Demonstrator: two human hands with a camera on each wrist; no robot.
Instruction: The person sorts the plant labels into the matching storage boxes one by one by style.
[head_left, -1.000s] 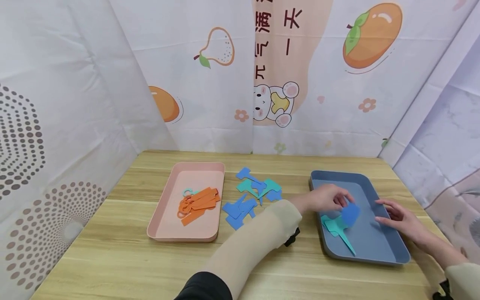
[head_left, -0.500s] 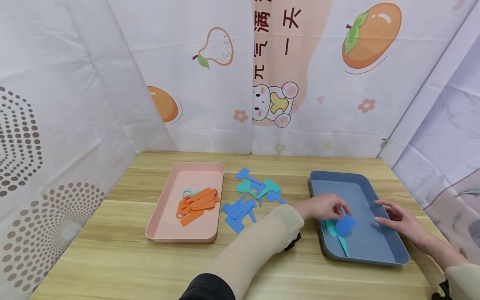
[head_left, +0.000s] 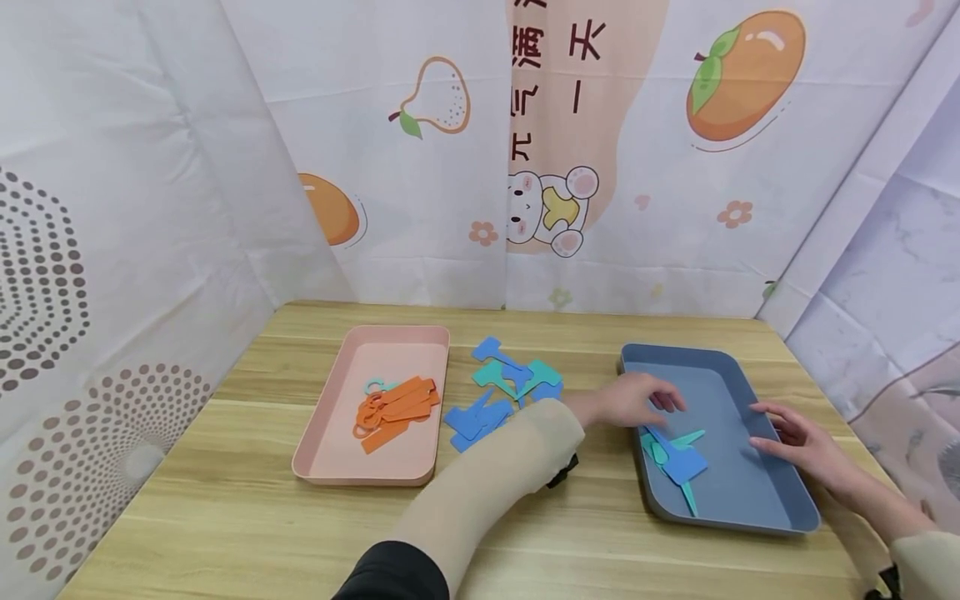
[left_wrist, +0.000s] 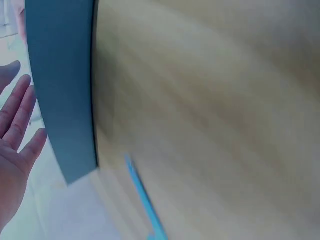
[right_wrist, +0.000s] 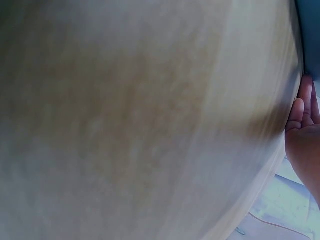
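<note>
In the head view, my left hand (head_left: 637,400) hovers over the left rim of the blue-grey tray (head_left: 750,492), fingers loosely bent and holding nothing. Its fingers look spread in the left wrist view. Just below it a blue T-shaped plant label (head_left: 686,463) lies in the tray across several turquoise labels (head_left: 688,498). My right hand (head_left: 802,442) rests at the tray's right wall, thumb and forefinger reaching over the rim. The right wrist view shows fingers extended beside the tray. More blue labels (head_left: 468,423) and turquoise labels (head_left: 542,372) lie mid-table, partly hidden by my left sleeve.
A pink tray (head_left: 330,442) stands on the left of the wooden table (head_left: 225,517). It holds orange labels (head_left: 408,398) and a turquoise ring-ended piece (head_left: 373,385). Printed curtains (head_left: 420,250) hang behind and on both sides of the table.
My left hand has lowered the blue label into the blue-grey tray, let go of it, and drawn back to the left. My right hand stays at the tray's right wall.
</note>
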